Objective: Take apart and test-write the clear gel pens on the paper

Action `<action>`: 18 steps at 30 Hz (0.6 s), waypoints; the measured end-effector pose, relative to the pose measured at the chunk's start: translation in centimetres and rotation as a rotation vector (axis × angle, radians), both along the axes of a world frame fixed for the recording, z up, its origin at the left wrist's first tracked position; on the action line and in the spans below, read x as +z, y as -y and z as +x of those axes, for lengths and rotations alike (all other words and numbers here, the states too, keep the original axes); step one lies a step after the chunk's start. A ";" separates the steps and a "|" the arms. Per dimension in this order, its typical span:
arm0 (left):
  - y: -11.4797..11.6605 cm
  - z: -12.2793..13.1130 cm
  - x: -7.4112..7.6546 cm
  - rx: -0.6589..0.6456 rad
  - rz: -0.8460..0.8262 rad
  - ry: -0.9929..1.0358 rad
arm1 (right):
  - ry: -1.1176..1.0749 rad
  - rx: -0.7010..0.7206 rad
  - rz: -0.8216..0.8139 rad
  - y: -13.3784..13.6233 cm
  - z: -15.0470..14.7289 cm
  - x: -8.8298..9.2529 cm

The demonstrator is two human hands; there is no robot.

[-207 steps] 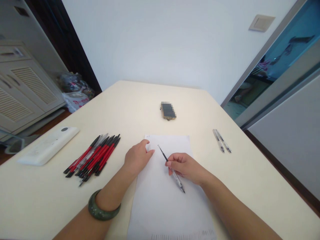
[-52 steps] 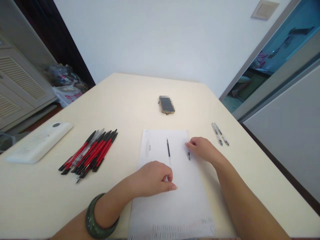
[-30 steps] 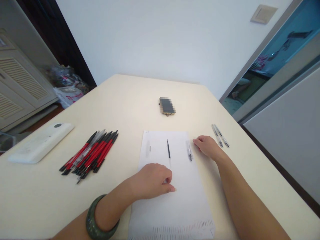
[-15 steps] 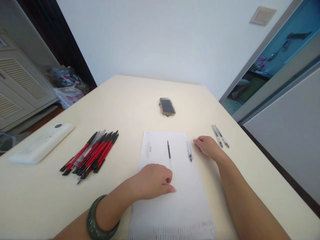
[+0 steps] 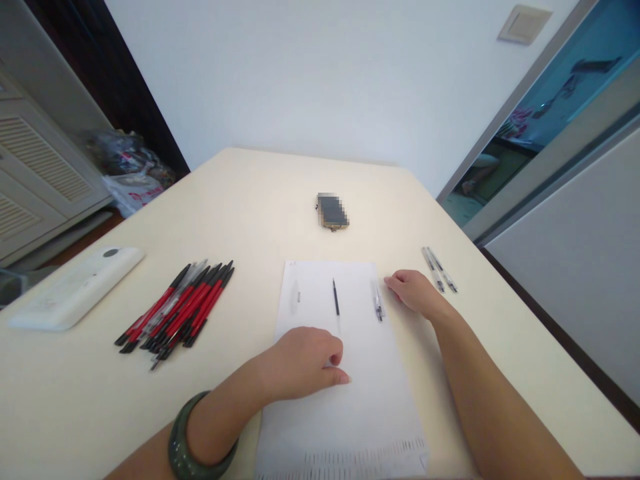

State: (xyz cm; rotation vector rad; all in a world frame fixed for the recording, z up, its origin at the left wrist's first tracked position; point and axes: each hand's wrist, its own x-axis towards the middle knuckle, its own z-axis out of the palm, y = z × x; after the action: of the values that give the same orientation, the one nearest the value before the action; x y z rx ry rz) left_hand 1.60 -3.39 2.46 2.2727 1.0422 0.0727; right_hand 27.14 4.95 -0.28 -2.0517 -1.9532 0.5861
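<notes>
On paper [image 5: 367, 407], left hand [image 5: 307, 362] half-curled; right hand [image 5: 414, 291] curled, on table [image 5: 250, 213].

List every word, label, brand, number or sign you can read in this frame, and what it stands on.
No text can be read.
White plastic bag: red print, too blurred to read.
Sheet of paper: a mark at its far left corner, too small to read; rows of short strokes along the near edge, with no legible words.
White object: faint marks, too unclear to read.
Dark item: pixelated, nothing legible.
</notes>
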 end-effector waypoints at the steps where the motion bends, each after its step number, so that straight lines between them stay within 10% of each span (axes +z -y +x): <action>1: 0.0 0.0 0.0 0.000 0.001 0.000 | -0.002 0.007 0.001 0.1 -0.1 0.1; 18: 0.0 0.0 0.1 -0.011 0.014 -0.016 | 0.067 0.125 -0.122 1.2 -2.5 1.5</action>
State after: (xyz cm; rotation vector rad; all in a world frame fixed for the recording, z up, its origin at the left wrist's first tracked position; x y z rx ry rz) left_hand 1.61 -3.42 2.56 2.2945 1.0399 0.0575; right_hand 24.65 3.74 1.24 -2.0550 -2.1463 0.6883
